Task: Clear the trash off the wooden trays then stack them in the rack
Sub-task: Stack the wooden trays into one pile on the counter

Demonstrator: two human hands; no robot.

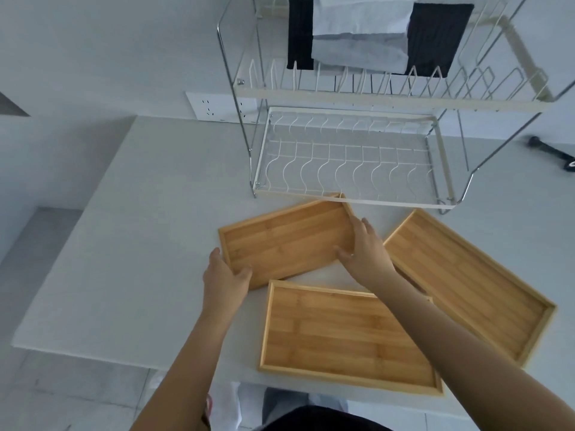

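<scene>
Far rectangular bamboo-wood tray (pixel 286 237), gripped at both short ends before the white two-tier wire rack (pixel 348 157).

Left hand (pixel 225 276) and right hand (pixel 364 248) are curled closed over opposite rims; the tray lies on the pale countertop (pixel 124 244), its far corner touching the rack's base. Judged rigid, light, smooth; end rims are best held. No trash is seen; fingertips beneath are hidden.

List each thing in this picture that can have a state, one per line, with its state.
Far-left wooden tray: empty, gripped at both short ends.
Near wooden tray: empty, flat on the counter.
Right wooden tray: empty, flat on the counter.
Dish rack lower tier: empty.
Dish rack upper tier: cloths draped behind it.
Left hand: closed on tray's end.
Right hand: closed on tray's end.
</scene>
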